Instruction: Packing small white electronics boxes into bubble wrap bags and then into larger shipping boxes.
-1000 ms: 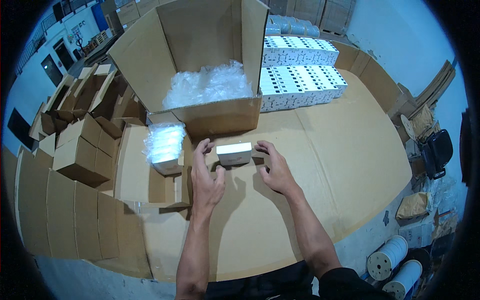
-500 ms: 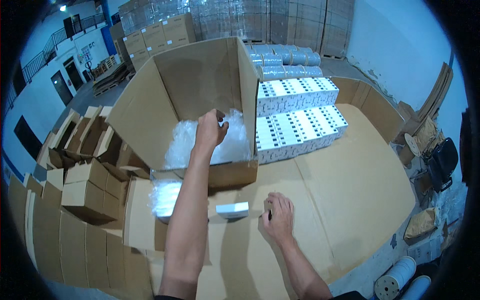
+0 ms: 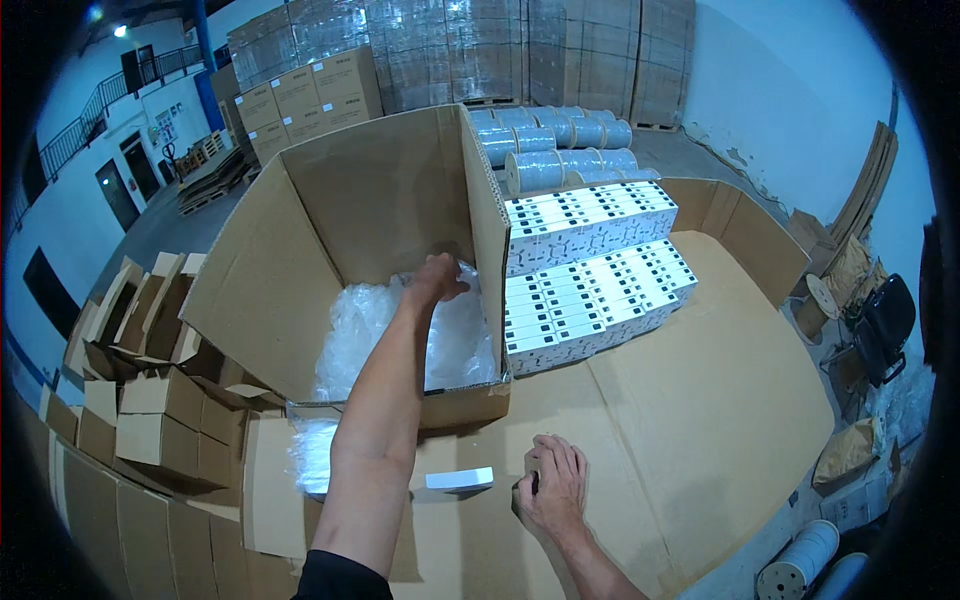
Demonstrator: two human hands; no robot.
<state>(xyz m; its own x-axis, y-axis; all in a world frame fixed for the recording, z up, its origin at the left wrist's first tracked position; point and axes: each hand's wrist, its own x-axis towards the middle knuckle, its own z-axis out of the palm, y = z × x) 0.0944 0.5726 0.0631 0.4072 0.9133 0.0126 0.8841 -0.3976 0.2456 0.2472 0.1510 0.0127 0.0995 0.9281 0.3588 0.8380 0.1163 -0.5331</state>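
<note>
My left hand (image 3: pixel 437 280) reaches into a tall open cardboard box (image 3: pixel 232 285), its fingers bent down at a heap of clear plastic bags (image 3: pixel 362 325). Whether they grip one is hidden. On the cardboard-covered surface (image 3: pixel 690 430), my right hand (image 3: pixel 558 488) rests with curled fingers around a small black object (image 3: pixel 535 482), mostly covered by the hand. Between this hand and my left forearm lies a small white box (image 3: pixel 460 480). Left of that forearm, partly hidden by it, wrapped white items (image 3: pixel 314 455) sit in an open carton (image 3: pixel 268 490).
White boxes with dark squares (image 3: pixel 600 300) are stacked in two steps right of the tall box. Brown cartons (image 3: pixel 170 430) crowd the left side. Wrapped spools (image 3: pixel 570 160) lie behind. A raised cardboard wall (image 3: pixel 745 225) edges the far right; a black chair (image 3: pixel 884 330) stands beyond.
My left hand has gone down and farther into the tall box, onto the plastic bags. My right hand stays beside the white box. The whole view has shifted as my head tilted up.
</note>
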